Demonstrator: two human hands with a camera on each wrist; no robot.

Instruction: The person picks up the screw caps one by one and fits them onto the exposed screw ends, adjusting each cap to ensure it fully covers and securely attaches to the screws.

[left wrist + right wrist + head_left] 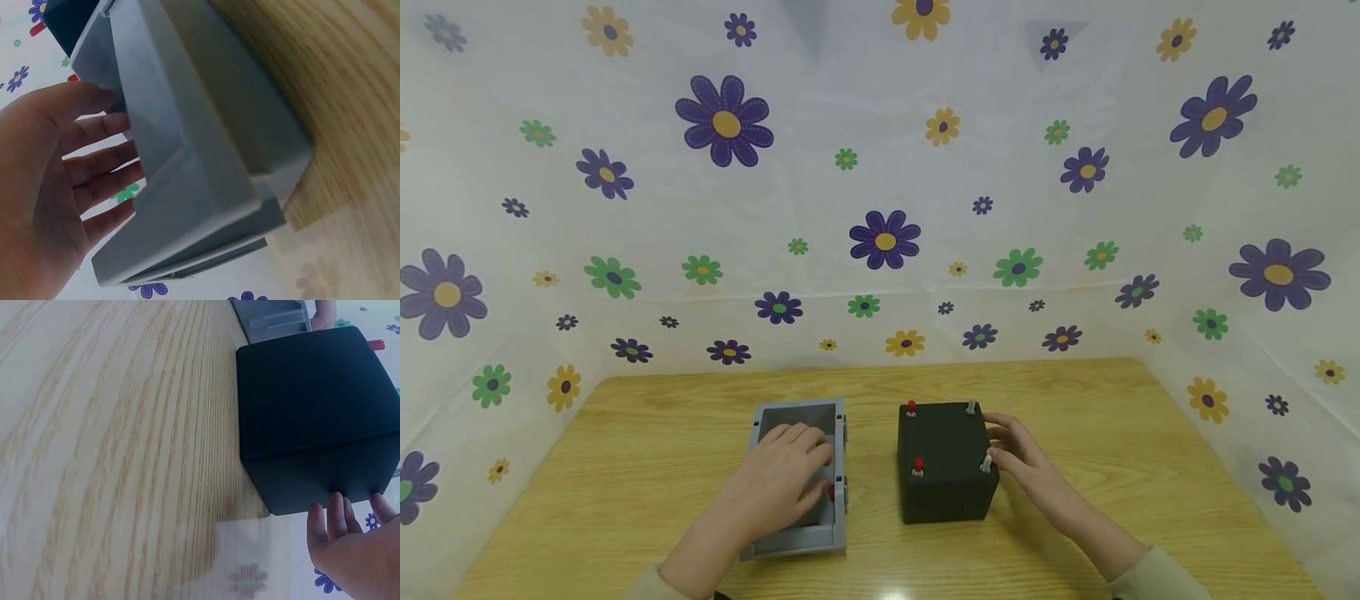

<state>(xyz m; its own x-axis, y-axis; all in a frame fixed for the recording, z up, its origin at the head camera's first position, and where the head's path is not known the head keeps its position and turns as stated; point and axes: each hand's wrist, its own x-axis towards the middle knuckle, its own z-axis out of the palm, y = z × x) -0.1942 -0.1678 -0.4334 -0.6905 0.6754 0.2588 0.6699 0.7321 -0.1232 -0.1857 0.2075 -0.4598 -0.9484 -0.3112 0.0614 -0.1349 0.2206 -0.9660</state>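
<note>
A grey open-topped box (793, 542) with latches on its right side sits on the table at left. My left hand (786, 483) reaches down into it, thumb apart from the fingers; in the left wrist view the box wall (181, 125) hides the fingertips. Small red pieces (832, 492) show inside near the thumb. Right of this box stands a black box (943, 442) with two red-tipped levers (918, 465) and two metal levers (987, 464) on top. My right hand (1030, 467) touches its right side with the fingertips, fingers spread in the right wrist view.
The wood-grain table (1090, 417) carries both boxes, with a gap between them. A white sheet (820, 192) printed with flowers rises behind the table and along both sides.
</note>
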